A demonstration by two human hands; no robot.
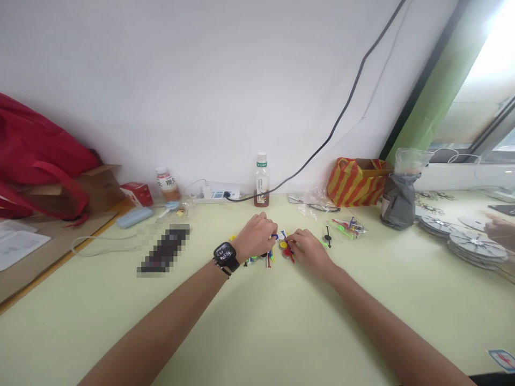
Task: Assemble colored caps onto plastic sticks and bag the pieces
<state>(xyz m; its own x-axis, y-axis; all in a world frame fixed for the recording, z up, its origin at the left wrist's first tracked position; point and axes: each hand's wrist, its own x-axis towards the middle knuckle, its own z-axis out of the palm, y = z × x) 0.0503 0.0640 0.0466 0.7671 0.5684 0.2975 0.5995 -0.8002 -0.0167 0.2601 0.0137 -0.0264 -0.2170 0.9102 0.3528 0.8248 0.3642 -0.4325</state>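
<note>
Small coloured plastic pieces lie in a loose group on the pale green table (257,321), between and under my hands. My left hand (256,236), with a black watch (226,256) on its wrist, is closed in a pinch at a small blue plastic piece (274,236). To its right, my right hand (311,251) has its fingers drawn together over red and yellow round pieces (284,245); what its fingertips grip is too small to make out. Below the left hand lies a red stick-like piece (269,261). A black piece with a round middle (328,237) lies right of my right hand.
Behind my hands stands a drink bottle (262,182), with a black cable (322,147) running past it to a power strip. A bag of coloured pieces (350,228) and stacked grey discs (477,246) are rightward. A pixelated dark object (164,251) lies left; another person's hand shows far right.
</note>
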